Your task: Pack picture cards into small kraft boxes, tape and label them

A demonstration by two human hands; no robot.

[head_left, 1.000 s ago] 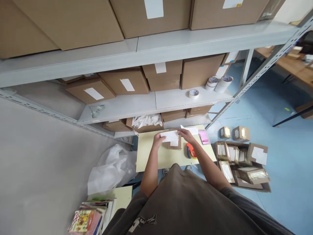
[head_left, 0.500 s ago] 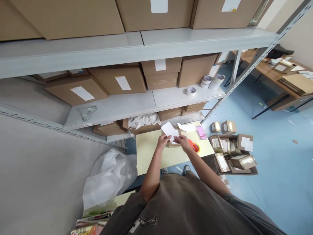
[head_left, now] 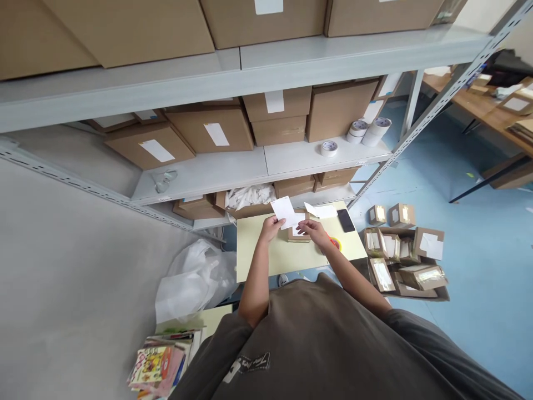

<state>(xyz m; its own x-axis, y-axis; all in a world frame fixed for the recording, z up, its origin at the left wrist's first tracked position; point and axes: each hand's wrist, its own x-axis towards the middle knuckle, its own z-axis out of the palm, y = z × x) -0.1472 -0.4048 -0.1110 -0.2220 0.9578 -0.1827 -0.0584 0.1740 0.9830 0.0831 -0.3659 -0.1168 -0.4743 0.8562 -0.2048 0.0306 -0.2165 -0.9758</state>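
Observation:
My left hand [head_left: 270,227] pinches a white label sheet [head_left: 283,210] and holds it tilted up above a small yellow table [head_left: 266,258]. My right hand [head_left: 311,231] is closed on a second white slip [head_left: 298,219] that is coming apart from the sheet, right over a small brown box [head_left: 298,235] on the table. A red and yellow tape dispenser [head_left: 335,243] lies just right of my right wrist.
More white slips [head_left: 320,210] and a dark phone [head_left: 345,220] lie at the table's far edge. An open carton of small boxes [head_left: 406,261] sits on the blue floor at right. Grey shelving [head_left: 266,164] with brown cartons and tape rolls [head_left: 328,148] stands ahead. A white plastic bag [head_left: 194,280] is at left.
The sheet, first flat over the small box, has been lifted and tilted up in my left hand. My right hand has drawn back toward me with the second slip.

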